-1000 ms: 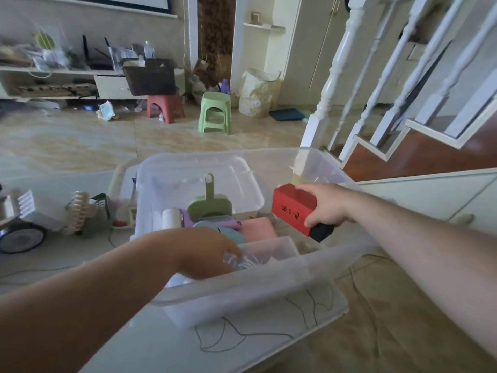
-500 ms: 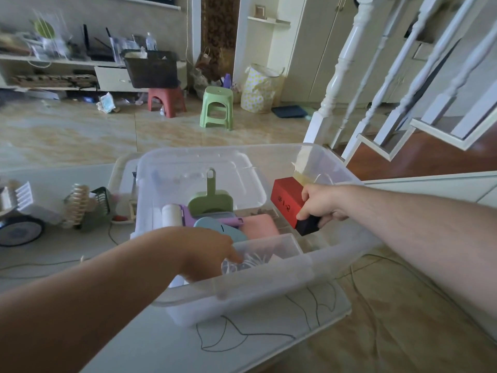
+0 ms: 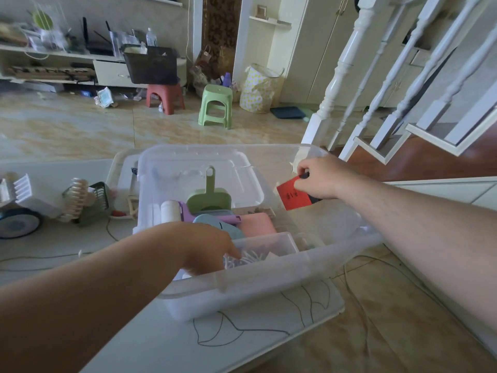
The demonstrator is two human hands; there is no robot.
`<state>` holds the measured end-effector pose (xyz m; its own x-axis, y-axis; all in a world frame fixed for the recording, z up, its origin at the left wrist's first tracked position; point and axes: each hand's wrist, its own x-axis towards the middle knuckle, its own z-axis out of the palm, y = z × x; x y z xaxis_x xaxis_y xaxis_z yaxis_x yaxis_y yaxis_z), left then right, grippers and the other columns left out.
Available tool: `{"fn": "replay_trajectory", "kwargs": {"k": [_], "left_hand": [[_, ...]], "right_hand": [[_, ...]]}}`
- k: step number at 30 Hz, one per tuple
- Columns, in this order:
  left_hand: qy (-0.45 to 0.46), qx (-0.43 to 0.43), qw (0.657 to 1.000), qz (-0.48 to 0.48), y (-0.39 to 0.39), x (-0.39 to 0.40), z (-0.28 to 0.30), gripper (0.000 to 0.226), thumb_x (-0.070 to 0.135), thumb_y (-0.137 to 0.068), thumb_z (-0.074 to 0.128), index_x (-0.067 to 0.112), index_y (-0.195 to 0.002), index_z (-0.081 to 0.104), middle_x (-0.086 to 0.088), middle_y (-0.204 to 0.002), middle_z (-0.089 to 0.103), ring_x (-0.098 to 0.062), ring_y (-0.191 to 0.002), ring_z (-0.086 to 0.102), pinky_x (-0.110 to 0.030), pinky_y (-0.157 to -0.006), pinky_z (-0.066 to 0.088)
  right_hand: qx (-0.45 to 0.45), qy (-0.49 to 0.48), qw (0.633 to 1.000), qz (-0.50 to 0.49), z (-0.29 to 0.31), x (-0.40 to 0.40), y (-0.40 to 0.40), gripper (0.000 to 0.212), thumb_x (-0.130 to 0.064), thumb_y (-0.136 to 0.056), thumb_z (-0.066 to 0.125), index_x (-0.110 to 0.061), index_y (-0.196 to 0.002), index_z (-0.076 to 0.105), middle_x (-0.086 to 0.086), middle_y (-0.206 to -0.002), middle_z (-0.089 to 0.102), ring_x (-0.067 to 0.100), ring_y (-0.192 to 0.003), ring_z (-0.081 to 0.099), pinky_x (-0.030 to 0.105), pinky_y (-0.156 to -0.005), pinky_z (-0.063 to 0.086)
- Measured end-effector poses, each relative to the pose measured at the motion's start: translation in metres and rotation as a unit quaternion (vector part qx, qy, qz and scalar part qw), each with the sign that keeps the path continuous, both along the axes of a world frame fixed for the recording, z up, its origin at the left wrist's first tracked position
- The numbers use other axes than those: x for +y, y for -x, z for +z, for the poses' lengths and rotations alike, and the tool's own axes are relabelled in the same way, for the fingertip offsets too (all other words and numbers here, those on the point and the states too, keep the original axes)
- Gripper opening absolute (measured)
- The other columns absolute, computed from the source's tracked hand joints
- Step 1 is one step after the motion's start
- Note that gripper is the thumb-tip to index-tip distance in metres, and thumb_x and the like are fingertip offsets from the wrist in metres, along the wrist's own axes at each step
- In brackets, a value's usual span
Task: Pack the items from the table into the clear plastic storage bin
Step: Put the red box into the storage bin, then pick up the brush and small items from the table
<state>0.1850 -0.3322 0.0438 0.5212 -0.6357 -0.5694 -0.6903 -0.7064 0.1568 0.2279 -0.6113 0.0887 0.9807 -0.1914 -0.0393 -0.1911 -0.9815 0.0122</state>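
At right of centre, a red box (image 3: pixel 293 196) is gripped by the right hand (image 3: pixel 318 179) over the clear bin (image 3: pixel 269 275), long axis tilted toward lower right; the left hand (image 3: pixel 207 249) is curled on a small clear container (image 3: pixel 266 244).

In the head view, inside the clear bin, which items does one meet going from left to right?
White lint roller → green plastic dustpan → pink rectangular case → red rectangular box, held by the right hand over the clear plastic storage bin.

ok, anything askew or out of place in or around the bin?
Mildly: the red box is tilted in the right hand's grip at the clear bin's right wall, not yet laid down. A hair claw clip and green basket lie unpacked on the table.
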Motion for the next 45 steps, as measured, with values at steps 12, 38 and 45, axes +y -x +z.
{"fn": "replay_trajectory", "kwargs": {"k": [12, 38, 45], "left_hand": [[0.073, -0.055, 0.996, -0.015, -0.004, 0.003, -0.008, 0.049, 0.039, -0.096, 0.059, 0.047, -0.144, 0.050, 0.015, -0.143, 0.050, -0.013, -0.135, 0.044, -0.031, -0.110, 0.035], [0.243, -0.162, 0.849, 0.440, 0.033, 0.273, -0.093, 0.038, 0.025, -0.083, 0.062, 0.032, -0.120, 0.069, 0.001, -0.117, 0.065, -0.022, -0.115, 0.058, -0.030, -0.090, 0.045], [0.226, -0.081, 0.860, 0.449, -0.023, 0.239, -0.125, 0.067, 0.032, -0.084, 0.054, 0.022, -0.150, 0.045, -0.018, -0.140, 0.054, -0.036, -0.127, 0.052, -0.039, -0.103, 0.049]], "right_hand": [[0.162, 0.106, 0.981, 0.026, -0.042, -0.004, -0.017, 0.042, -0.040, -0.103, 0.041, -0.041, -0.143, 0.051, 0.004, -0.136, 0.044, 0.030, -0.108, 0.054, 0.042, -0.087, 0.051], [-0.004, -0.243, 0.925, 0.291, -0.044, 0.385, 0.110, 0.045, -0.022, -0.094, 0.059, -0.022, -0.139, 0.056, 0.007, -0.131, 0.051, 0.027, -0.118, 0.054, 0.038, -0.098, 0.047], [0.190, 0.084, 0.972, 0.112, -0.149, 0.366, 0.067, 0.046, -0.001, -0.102, 0.043, 0.001, -0.148, 0.048, 0.024, -0.149, 0.049, 0.039, -0.139, 0.049, 0.044, -0.111, 0.044]]}}
